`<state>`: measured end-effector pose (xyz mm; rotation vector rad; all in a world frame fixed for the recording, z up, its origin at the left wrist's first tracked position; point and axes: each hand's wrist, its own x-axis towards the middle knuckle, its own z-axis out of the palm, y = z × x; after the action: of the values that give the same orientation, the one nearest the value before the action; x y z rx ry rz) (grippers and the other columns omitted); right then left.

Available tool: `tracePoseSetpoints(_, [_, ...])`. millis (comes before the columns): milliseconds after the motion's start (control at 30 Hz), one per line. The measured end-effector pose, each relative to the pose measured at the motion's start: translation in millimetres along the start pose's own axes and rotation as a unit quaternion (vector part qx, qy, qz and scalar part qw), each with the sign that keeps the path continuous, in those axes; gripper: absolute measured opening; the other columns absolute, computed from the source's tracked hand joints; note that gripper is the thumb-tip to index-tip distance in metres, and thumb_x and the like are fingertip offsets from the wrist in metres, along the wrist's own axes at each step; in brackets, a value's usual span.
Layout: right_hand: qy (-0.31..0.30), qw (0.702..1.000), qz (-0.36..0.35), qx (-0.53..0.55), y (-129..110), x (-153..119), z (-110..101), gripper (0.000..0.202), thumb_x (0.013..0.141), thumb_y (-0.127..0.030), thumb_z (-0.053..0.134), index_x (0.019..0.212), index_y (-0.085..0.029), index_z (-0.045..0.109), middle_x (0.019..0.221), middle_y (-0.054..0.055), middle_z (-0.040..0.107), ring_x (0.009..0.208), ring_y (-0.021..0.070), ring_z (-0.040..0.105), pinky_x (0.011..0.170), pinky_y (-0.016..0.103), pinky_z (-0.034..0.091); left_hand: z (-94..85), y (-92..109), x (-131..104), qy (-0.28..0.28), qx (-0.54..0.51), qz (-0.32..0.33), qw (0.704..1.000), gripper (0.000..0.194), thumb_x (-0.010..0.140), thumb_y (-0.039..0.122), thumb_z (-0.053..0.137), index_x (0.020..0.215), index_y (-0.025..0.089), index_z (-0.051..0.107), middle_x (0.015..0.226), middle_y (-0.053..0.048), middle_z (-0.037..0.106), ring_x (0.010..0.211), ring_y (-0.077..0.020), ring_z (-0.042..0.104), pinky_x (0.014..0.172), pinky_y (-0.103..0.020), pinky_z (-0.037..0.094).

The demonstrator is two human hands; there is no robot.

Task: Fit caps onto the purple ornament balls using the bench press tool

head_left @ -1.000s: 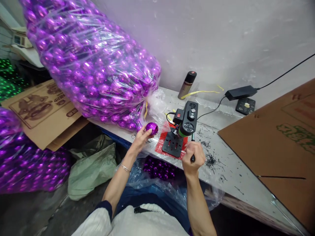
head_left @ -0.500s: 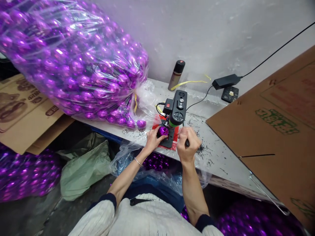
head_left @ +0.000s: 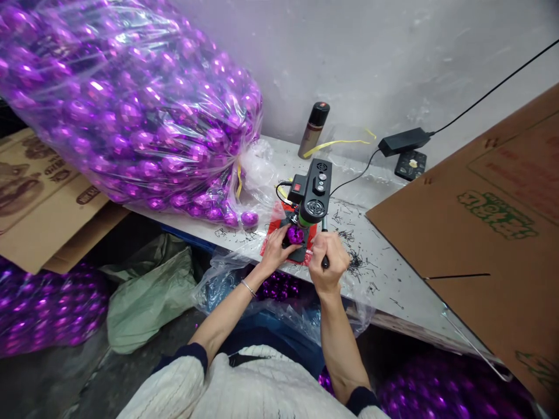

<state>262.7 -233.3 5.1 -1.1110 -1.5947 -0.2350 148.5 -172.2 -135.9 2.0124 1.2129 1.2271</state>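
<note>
A shiny purple faceted ball [head_left: 296, 234] sits low in a small black bench drill press [head_left: 317, 187], beneath its green collar. My left hand [head_left: 278, 250] grips the ball from the left, thumb at the front and fingers behind. The press's lever handle [head_left: 325, 262] has a black grip, and my right hand [head_left: 328, 260] is closed around it. Under the press's dark base lies a red sheet [head_left: 274, 224]. The spot where the tool meets the ball is too small to make out.
On the left, a huge clear bag of purple balls [head_left: 144, 122] lies on the table [head_left: 384, 273]. A spray can [head_left: 314, 131] and a power adapter [head_left: 404, 142] stand behind the press. Dark shavings [head_left: 356, 260] litter its right side. A cardboard box [head_left: 489, 233] borders the right.
The ball and my left hand have shifted slightly right. My right hand has moved a little left and down with the lever.
</note>
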Motion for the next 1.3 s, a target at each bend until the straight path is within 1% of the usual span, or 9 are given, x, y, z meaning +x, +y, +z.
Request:
tracePoseSetpoints(233, [0.041,0.999,-0.025,0.002,14,-30,17,0.022,0.093,-0.012,0.043,0.076,-0.022,0.05,0.071,0.001,0.059,0.066,0.0127,0.058,0.062,0.026,0.046,-3.5,4,0,-0.014,-0.009,-0.018,1.0,0.06,0.087,0.042,0.07,0.138,0.018,0.051,0.132,-0.017,0.064,0.124,-0.0304,0.061,0.106,-0.051,0.047])
tracePoseSetpoints(367, [0.054,0.998,-0.022,0.006,20,-38,23,0.021,0.095,-0.016,0.04,0.077,-0.023,0.049,0.071,0.001,0.058,0.065,0.0132,0.057,0.061,0.028,0.046,-3.5,5,0,-0.011,-0.01,-0.02,1.0,0.058,0.088,0.043,0.069,0.137,0.018,0.052,0.131,-0.016,0.064,0.123,-0.0304,0.061,0.105,-0.051,0.047])
tracePoseSetpoints(567, [0.066,0.997,-0.02,0.018,24,-44,28,0.021,0.096,-0.018,0.038,0.078,-0.023,0.048,0.073,0.001,0.058,0.067,0.0137,0.058,0.063,0.03,0.045,-2.4,5,-1,-0.009,-0.015,-0.016,1.0,0.06,0.087,0.043,0.07,0.138,0.017,0.051,0.13,-0.017,0.064,0.123,-0.0306,0.061,0.105,-0.051,0.047])
tracePoseSetpoints(800, [0.067,0.997,-0.03,0.008,27,-46,30,0.023,0.099,-0.022,0.035,0.078,-0.023,0.045,0.072,0.001,0.056,0.065,0.0126,0.054,0.061,0.029,0.043,-1.4,3,0,-0.009,-0.014,-0.014,1.0,0.058,0.087,0.041,0.07,0.136,0.016,0.051,0.129,-0.018,0.064,0.122,-0.0303,0.062,0.104,-0.05,0.048])
tracePoseSetpoints(900, [0.08,0.996,-0.043,0.014,30,-46,33,0.023,0.099,-0.023,0.036,0.077,-0.023,0.045,0.071,0.0,0.055,0.064,0.0129,0.055,0.061,0.029,0.043,-1.9,3,1,-0.013,-0.017,-0.016,1.0,0.058,0.086,0.039,0.07,0.136,0.017,0.051,0.13,-0.018,0.064,0.122,-0.0307,0.062,0.105,-0.051,0.048])
tracePoseSetpoints(1033, [0.087,0.995,-0.05,0.01,34,-51,37,0.023,0.098,-0.022,0.036,0.077,-0.023,0.045,0.07,0.0,0.055,0.063,0.0128,0.055,0.061,0.029,0.043,-3.1,3,1,-0.013,-0.019,-0.014,1.0,0.058,0.086,0.038,0.071,0.136,0.016,0.051,0.13,-0.018,0.064,0.123,-0.0308,0.062,0.105,-0.051,0.048])
tracePoseSetpoints(1167, [0.073,0.994,-0.083,0.007,34,-52,37,0.022,0.096,-0.019,0.038,0.075,-0.023,0.046,0.071,0.001,0.057,0.062,0.0125,0.053,0.058,0.028,0.042,-2.2,2,3,-0.012,-0.021,-0.016,1.0,0.056,0.086,0.036,0.071,0.136,0.017,0.052,0.13,-0.018,0.064,0.123,-0.0307,0.062,0.105,-0.051,0.048])
tracePoseSetpoints(1233, [0.078,0.995,-0.06,0.017,28,-42,33,0.023,0.095,-0.016,0.039,0.074,-0.023,0.046,0.069,0.0,0.056,0.062,0.0127,0.053,0.059,0.028,0.042,-0.9,2,5,-0.014,-0.026,-0.019,0.999,0.057,0.085,0.035,0.072,0.136,0.017,0.053,0.13,-0.017,0.065,0.122,-0.0307,0.062,0.105,-0.051,0.048])
tracePoseSetpoints(1300, [0.087,0.996,-0.006,0.016,19,-26,25,0.025,0.095,-0.016,0.039,0.072,-0.023,0.047,0.068,0.0,0.056,0.063,0.0127,0.055,0.061,0.028,0.042,-1.0,4,7,-0.008,-0.032,-0.022,0.999,0.059,0.083,0.036,0.074,0.135,0.017,0.053,0.129,-0.017,0.065,0.121,-0.0309,0.063,0.104,-0.051,0.048])
